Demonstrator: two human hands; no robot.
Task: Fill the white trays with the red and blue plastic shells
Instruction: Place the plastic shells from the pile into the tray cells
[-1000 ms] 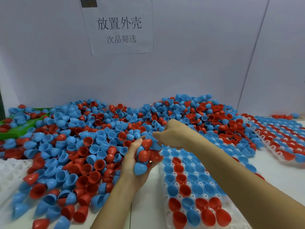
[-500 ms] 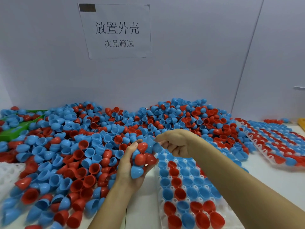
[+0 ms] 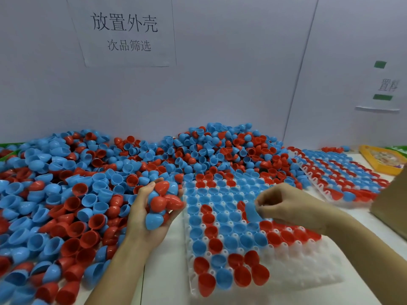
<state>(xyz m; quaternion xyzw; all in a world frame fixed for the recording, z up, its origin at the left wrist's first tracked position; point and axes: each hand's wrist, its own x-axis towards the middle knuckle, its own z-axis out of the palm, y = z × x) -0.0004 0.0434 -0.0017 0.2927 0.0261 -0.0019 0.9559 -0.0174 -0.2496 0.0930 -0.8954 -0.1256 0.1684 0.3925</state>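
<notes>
A white tray [image 3: 306,267] lies in front of me, most of its cups holding red and blue shells, with bare cups at its near right. My left hand [image 3: 141,219] is cupped palm up beside the tray's left edge, holding a bunch of red and blue shells [image 3: 164,202]. My right hand [image 3: 284,204] hovers over the middle of the tray and pinches one blue shell [image 3: 252,211] between thumb and fingers, just above the filled cups. A big pile of loose shells [image 3: 72,194] covers the table to the left and behind.
A second filled tray [image 3: 343,172] lies at the right rear. A yellow box [image 3: 383,159] sits at the far right, and a brown cardboard edge [image 3: 389,201] juts in at the right. A green bin [image 3: 8,150] peeks out at far left. Paper signs hang on the grey wall.
My right hand took a blue shell from the bunch in my left hand and carried it right and toward me over the tray. The camera tilted down and right.
</notes>
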